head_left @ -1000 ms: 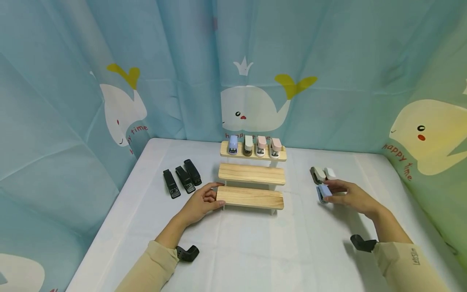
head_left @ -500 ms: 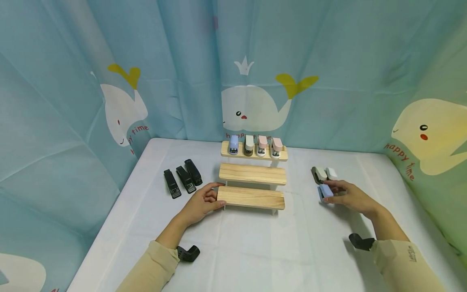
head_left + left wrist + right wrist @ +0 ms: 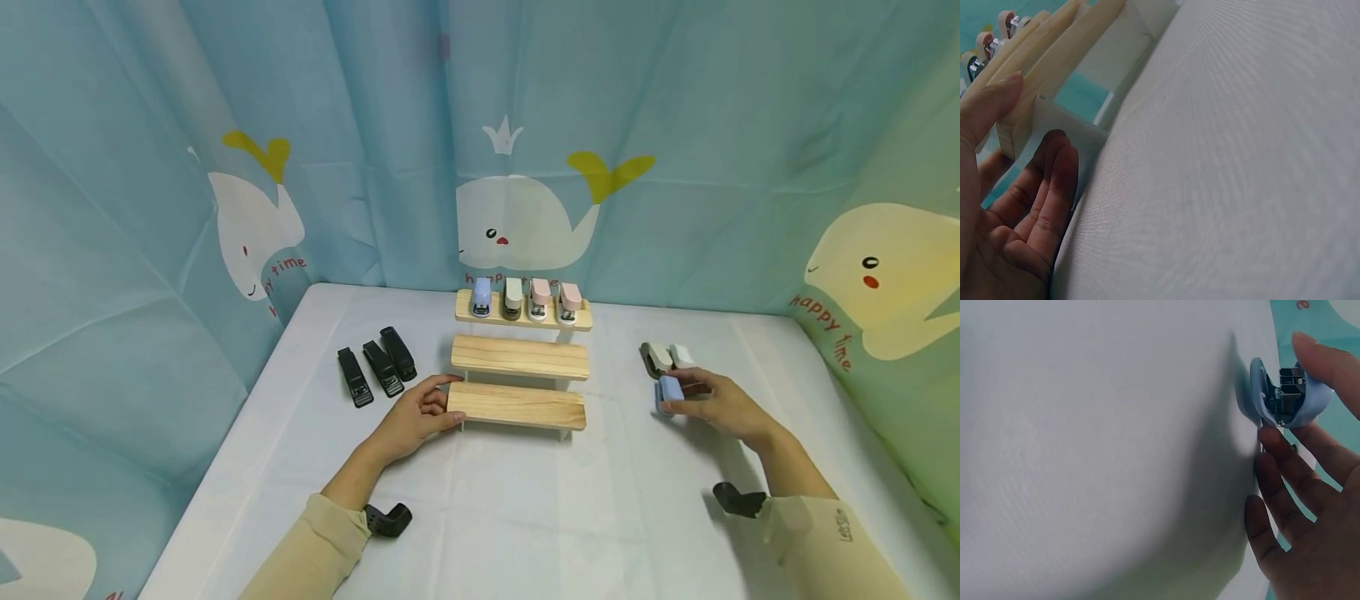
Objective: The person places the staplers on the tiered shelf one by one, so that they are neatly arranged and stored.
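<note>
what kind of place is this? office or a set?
Likely a makeshift recording booth, not an office: whale-print curtain on three sides, white-covered table, and a tiered rack with small staplers along its top shelf.

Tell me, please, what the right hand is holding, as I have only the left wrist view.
Observer: The right hand is pinching a blue stapler.
Operator: Thank you; could you say what is just beyond that stapler?
Observer: A pale grey stapler and a small white object, side by side.
Operator: And what lies to the left of the wooden stand?
Observer: Three black staplers lie there on the table.
</note>
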### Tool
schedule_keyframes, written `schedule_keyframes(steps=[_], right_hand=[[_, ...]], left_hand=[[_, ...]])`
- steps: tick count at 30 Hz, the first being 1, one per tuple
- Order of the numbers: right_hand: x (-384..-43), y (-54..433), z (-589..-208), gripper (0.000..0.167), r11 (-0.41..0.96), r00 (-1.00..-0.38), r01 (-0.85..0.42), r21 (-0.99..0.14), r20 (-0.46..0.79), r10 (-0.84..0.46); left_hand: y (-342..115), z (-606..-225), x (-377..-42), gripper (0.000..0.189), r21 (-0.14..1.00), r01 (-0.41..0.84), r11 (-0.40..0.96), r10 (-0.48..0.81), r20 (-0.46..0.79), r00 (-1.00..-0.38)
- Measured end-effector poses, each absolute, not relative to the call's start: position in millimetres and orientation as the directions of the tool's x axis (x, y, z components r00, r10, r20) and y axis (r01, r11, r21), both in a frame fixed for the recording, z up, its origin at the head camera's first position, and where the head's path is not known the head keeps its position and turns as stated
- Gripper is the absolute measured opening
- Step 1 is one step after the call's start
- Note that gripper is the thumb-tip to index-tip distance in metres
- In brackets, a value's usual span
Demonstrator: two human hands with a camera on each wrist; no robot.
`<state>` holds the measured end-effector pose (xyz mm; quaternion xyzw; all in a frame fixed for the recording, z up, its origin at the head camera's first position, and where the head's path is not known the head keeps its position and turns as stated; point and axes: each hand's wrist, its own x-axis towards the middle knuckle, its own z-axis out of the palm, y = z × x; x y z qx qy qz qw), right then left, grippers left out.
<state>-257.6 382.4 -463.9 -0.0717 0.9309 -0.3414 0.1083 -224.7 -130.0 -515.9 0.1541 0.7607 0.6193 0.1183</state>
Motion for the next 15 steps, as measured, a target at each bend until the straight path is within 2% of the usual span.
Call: schedule_keyframes(steps=[9,15], right_hand=[[-250.6,376.9,-452.3,0.07,0.74,-0.979,-0.038,-0.671,-0.123,-0.162],[-242.3,369.5,-436.7,0.07,0.718,-0.983,-0.069,-0.693,-0.077,-0.169]], left_hand=[[-129.5,-515.4,-224.6,0.064,0.981,0.083,0.176,0.375,0.011,-0.927],[-129.2,-515.8,-224.9,0.065,0.98,0.094,0.175,0.391,0.018,-0.92]])
